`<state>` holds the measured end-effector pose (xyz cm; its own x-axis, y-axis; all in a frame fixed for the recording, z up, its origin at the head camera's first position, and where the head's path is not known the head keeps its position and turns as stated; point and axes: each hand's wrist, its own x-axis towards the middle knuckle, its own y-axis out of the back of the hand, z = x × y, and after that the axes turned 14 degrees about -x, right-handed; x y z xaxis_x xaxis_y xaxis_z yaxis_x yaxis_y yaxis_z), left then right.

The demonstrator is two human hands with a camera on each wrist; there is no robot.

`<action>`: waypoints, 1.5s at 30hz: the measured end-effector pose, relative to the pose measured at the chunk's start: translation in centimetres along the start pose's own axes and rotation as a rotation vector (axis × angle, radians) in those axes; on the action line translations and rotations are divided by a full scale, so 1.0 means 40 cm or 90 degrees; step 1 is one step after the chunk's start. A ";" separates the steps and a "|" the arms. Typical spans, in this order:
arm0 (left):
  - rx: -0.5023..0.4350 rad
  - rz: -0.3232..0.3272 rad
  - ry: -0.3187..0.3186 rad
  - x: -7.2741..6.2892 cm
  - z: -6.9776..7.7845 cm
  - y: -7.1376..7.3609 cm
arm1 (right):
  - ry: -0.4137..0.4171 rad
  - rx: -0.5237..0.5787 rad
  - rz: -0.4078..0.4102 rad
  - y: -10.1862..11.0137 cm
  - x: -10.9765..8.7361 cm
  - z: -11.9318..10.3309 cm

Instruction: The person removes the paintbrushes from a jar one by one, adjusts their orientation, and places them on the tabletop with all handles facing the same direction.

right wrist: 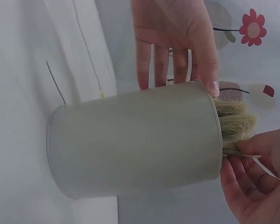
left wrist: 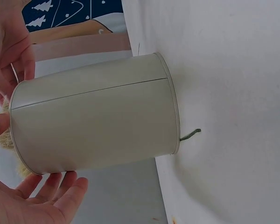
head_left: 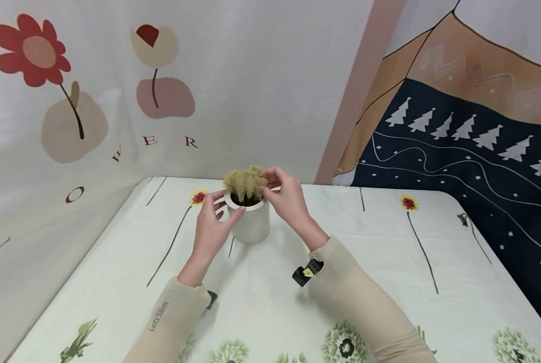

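Observation:
A pale, round flowerpot (head_left: pixel 251 224) stands upright on the table, with dark filling inside its white rim. Fuzzy yellow-green tufts of a dried-grass plant (head_left: pixel 242 182) rise from it. My left hand (head_left: pixel 211 222) holds the pot near the top, thumb at the rim and fingers against the side. From the other side, my right hand (head_left: pixel 286 196) pinches some of the tufts between thumb and fingers, just above the rim. In the right wrist view, a few thin strands (right wrist: pixel 242 155) show at those fingertips. The left wrist view shows a seam running down the pot wall (left wrist: pixel 93 126).
A white tablecloth (head_left: pixel 261 282) printed with flowers covers the table. Behind it hangs a light curtain (head_left: pixel 252 91) with flower prints and letters. To the right is a dark cloth (head_left: pixel 433 156) with white trees. A black strap (head_left: pixel 308 272) sits at my right wrist.

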<state>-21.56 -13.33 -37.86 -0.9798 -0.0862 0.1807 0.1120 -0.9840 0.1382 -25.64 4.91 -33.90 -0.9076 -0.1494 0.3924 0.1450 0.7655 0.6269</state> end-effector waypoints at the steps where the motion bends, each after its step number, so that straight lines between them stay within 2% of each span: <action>1: -0.001 0.000 0.000 0.001 -0.001 -0.001 | 0.001 0.005 0.004 0.002 0.002 -0.001; 18: -0.002 0.001 -0.009 0.014 -0.003 -0.005 | 0.057 0.039 0.102 0.065 0.049 -0.028; 26: -0.004 0.002 -0.011 0.018 -0.005 -0.006 | 0.059 0.105 0.134 0.106 0.073 -0.043; 35: -0.006 0.004 -0.002 0.013 -0.005 -0.005 | 0.090 0.172 0.186 0.154 0.103 -0.045; 40: -0.003 0.006 0.003 0.004 -0.006 -0.004 | 0.079 0.205 0.202 0.181 0.118 -0.037; 45: -0.004 0.007 0.003 -0.005 -0.007 -0.003 | 0.046 0.246 0.200 0.202 0.124 -0.018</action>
<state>-21.44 -13.25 -38.20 -0.9792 -0.0980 0.1777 0.1222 -0.9838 0.1308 -28.68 9.92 -26.42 -0.8123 0.0933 0.5757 0.2379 0.9543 0.1811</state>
